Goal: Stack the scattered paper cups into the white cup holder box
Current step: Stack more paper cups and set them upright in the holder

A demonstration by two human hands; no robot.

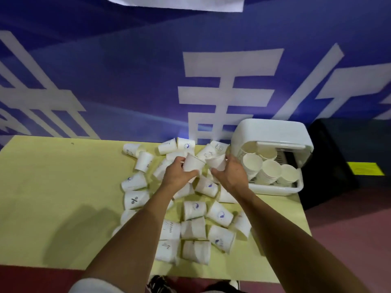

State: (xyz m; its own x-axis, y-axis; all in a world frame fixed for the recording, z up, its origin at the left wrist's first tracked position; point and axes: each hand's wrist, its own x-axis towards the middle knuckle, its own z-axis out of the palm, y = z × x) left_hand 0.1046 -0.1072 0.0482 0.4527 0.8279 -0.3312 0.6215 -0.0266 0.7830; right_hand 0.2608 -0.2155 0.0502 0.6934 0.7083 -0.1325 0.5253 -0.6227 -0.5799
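Observation:
Several white paper cups [194, 210] lie scattered on their sides across the middle of the yellow table [53, 187]. My left hand [176, 173] grips one upright cup [193, 163] above the pile. Just to its right, my right hand [229, 175] holds a second cup [216, 161], tilted toward the first. The white cup holder box [273, 134] stands at the table's back right with its lid raised. Inside it are several stacks of cups [270, 171], mouths facing me.
A blue wall with large white characters [228, 92] runs right behind the table. A black cabinet [338, 157] stands to the right of the box. The table's right edge lies just past the box; red floor [349, 218] is beyond it.

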